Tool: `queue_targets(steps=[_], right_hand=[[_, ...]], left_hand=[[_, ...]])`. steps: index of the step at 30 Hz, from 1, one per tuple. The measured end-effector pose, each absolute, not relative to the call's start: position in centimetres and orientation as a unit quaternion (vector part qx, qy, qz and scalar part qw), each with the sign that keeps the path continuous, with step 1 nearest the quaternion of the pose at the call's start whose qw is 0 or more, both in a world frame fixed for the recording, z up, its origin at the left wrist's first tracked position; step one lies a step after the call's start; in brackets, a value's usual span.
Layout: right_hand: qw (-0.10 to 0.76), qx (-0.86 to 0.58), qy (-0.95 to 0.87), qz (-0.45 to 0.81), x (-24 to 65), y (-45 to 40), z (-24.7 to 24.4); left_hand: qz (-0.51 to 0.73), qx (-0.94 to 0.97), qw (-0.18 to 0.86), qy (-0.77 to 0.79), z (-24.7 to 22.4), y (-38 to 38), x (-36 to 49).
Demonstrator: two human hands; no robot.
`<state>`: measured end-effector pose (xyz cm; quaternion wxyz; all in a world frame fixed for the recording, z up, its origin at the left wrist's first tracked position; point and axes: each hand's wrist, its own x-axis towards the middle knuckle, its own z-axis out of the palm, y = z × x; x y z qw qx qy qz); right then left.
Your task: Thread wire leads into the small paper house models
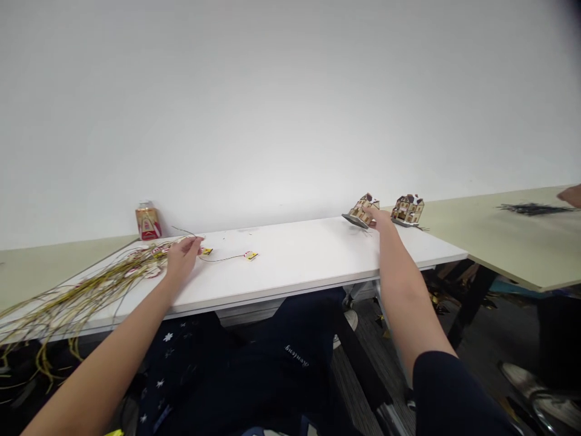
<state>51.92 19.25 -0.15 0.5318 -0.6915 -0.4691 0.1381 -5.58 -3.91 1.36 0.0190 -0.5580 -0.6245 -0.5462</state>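
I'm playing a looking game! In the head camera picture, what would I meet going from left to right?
Bottle → left hand → lone yellow tag → tilted little house → upright little house → dark bundle.

Navy short sleeve (454, 393), dk clothes (254, 378) w/ wht script (297, 356), wht star-like prints (167, 336)

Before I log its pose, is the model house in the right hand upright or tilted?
Tilted: the held house leans rightward, while the other house stands upright.

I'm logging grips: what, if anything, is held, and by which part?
Right hand: tilted model house, by its right side. Left hand, at the strands: cannot tell.
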Motion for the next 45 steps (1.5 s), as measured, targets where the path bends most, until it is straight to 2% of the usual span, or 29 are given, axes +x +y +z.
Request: queue_targets(steps=[2, 5, 9, 16, 23, 35, 45], right_hand=[[0.535, -0.666, -0.463, 0.236, 49.3, 18.7, 0.5], [0.566, -0.551, -0.384, 0.478, 44.9, 17.3, 1.8], [0.571, -0.453, -0.387, 0.564, 38.4, 15.2, 3.9], [0.541, -0.404, -0.462, 0.575, 26.3, 11.4, 6.2], [0.504, -0.336, -0.551, 0.574, 17.8, 7.4, 4.9], [0.462, -0.29, -0.584, 0.601, 16.5, 6.8, 2.1], [0.45, -0.334, -0.572, 0.599, 16.7, 7.7, 1.3]], left_hand=[[-0.531, -0.568, 0.033, -0.628, 1.3, -3.8, -5.5], [-0.511, -0.581, 0.038, -0.632, 1.2, -3.5, -5.3], [-0.51, -0.604, 0.024, -0.612, 1.3, -2.8, -4.9], [-0.506, -0.647, 0.027, -0.57, 2.0, -1.2, -2.4], [-0.502, -0.667, 0.047, -0.548, 1.0, -0.6, -0.5], [-0.369, -0.721, 0.101, -0.578, -0.2, -1.0, -1.8], [-0.244, -0.786, 0.15, -0.548, -0.6, -1.9, -1.0]])
